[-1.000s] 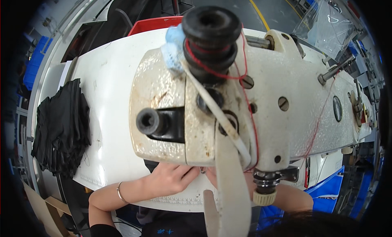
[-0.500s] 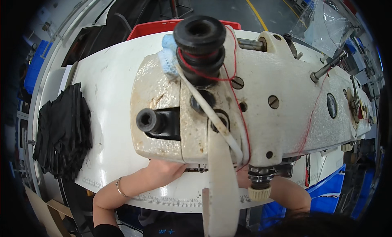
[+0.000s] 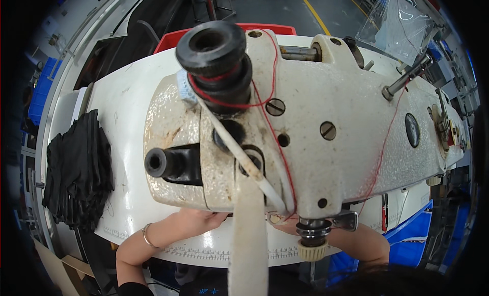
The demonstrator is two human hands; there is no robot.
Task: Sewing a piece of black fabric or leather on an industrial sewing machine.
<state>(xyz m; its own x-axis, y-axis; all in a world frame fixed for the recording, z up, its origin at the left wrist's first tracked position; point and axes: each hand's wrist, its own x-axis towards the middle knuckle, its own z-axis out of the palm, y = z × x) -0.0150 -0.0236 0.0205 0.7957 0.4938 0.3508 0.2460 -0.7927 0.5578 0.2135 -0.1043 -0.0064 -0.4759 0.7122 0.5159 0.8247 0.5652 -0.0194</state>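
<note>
A cream-white sewing machine head (image 3: 300, 143) fills the middle of the view and covers much of both hands. Red thread (image 3: 275, 77) loops round the black knob on top of it. My left hand (image 3: 198, 222) is curled below the machine's left end, its fingers closed at a small dark edge that I cannot make out. Under the machine, near the thread tension dial (image 3: 312, 235), lies my right hand (image 3: 285, 225); one fingertip shows and the other fingers are hidden. What lies between the hands is covered by the machine and its pale lever (image 3: 247, 245).
A stack of black fabric pieces (image 3: 80, 173) lies at the left of the white table (image 3: 127, 112). Behind the machine is a red bin (image 3: 170, 39). Blue material (image 3: 407, 245) hangs at the right front edge. A ruler strip (image 3: 204, 252) runs along the near edge.
The view has shifted, so the machine sits further left and slightly lower in the picture. A fingertip of my right hand now shows beside the pale lever. My left hand remains curled under the machine.
</note>
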